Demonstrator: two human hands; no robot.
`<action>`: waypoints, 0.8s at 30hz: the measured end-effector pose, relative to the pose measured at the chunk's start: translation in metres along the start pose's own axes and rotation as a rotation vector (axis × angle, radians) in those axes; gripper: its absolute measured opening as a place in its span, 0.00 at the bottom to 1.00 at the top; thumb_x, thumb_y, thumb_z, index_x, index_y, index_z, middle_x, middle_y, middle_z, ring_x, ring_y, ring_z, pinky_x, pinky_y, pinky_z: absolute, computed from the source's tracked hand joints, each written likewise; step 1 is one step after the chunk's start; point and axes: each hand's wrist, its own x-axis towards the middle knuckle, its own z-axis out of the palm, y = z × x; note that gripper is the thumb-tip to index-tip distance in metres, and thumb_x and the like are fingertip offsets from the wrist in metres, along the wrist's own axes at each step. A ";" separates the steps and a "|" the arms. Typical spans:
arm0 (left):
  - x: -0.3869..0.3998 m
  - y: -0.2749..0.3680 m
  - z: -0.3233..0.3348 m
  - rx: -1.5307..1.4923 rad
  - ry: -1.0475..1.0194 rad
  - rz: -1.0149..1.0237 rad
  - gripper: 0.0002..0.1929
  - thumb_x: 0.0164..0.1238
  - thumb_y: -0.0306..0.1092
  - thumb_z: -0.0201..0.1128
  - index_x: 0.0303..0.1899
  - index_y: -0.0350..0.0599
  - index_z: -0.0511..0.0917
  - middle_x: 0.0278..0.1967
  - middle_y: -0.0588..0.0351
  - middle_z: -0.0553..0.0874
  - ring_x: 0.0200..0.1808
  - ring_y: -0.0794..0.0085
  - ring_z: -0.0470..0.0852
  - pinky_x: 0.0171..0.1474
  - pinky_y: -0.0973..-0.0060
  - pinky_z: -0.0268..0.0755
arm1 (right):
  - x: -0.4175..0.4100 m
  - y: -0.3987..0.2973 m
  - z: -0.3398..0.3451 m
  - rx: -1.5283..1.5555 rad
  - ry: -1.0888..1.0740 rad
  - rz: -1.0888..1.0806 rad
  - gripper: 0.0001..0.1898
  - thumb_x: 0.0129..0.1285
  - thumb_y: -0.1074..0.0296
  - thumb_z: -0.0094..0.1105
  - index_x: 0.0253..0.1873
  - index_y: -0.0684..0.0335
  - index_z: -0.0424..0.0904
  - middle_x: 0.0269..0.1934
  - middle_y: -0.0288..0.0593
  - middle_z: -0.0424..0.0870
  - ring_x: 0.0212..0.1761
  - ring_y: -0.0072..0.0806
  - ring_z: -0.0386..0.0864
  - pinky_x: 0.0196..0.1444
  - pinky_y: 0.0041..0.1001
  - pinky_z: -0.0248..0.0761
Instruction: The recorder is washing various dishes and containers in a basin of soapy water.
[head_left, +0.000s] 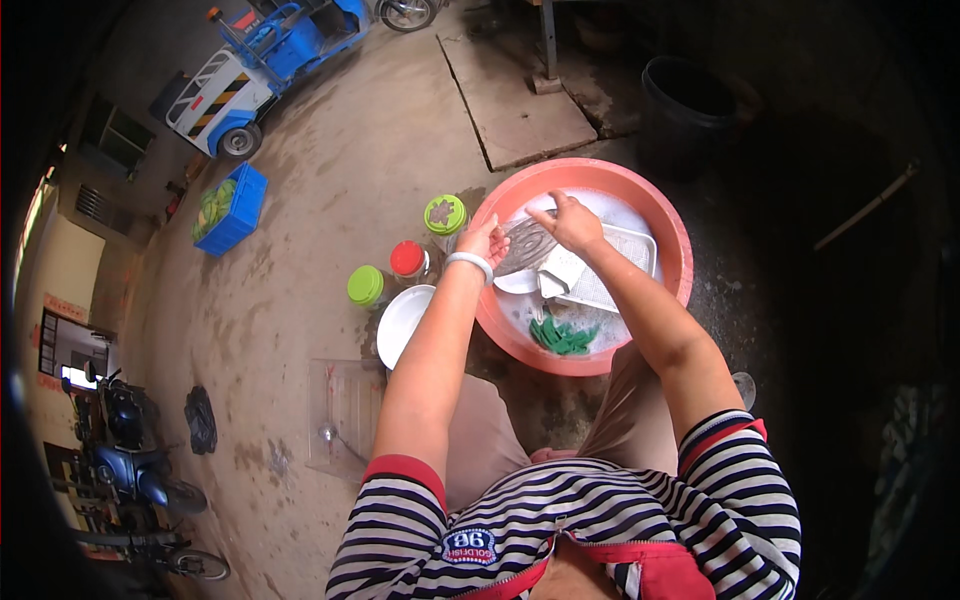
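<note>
Over a large pink plastic basin of sudsy water, my hands are on either side of a clear, ridged plastic container; its exact kind is hard to tell. My left hand, with a pale bangle at the wrist, has curled fingers at the container's left edge. My right hand is above the right edge, thumb and forefinger spread apart. Beneath it, a white cloth-like item rests against a white perforated plastic basket. A white dish and a green scrubbing bundle lie in the suds.
Left of the basin stand jars with a green lid, a red lid and another green lid. A white bowl and a clear plastic bin are nearer me. A dark bucket stands beyond the basin to the right.
</note>
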 end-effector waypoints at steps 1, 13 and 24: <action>0.001 0.000 -0.002 -0.009 0.001 -0.020 0.11 0.63 0.45 0.64 0.32 0.50 0.75 0.25 0.63 0.78 0.32 0.71 0.81 0.35 0.74 0.75 | -0.005 -0.005 0.000 -0.070 0.029 -0.200 0.29 0.60 0.43 0.55 0.58 0.59 0.71 0.44 0.55 0.79 0.48 0.47 0.78 0.53 0.36 0.70; -0.003 0.007 -0.008 -0.040 -0.010 -0.121 0.14 0.60 0.45 0.67 0.28 0.48 0.74 0.24 0.61 0.79 0.33 0.68 0.81 0.38 0.72 0.74 | 0.009 0.002 0.030 0.430 0.049 -0.307 0.05 0.54 0.70 0.61 0.36 0.60 0.84 0.34 0.47 0.78 0.36 0.40 0.78 0.40 0.32 0.72; 0.001 0.008 -0.012 -0.012 -0.076 -0.105 0.08 0.64 0.38 0.62 0.34 0.45 0.76 0.29 0.57 0.81 0.37 0.66 0.81 0.43 0.70 0.73 | 0.040 0.028 0.015 1.077 -0.084 0.428 0.07 0.64 0.69 0.53 0.34 0.62 0.80 0.27 0.36 0.79 0.26 0.23 0.74 0.26 0.23 0.64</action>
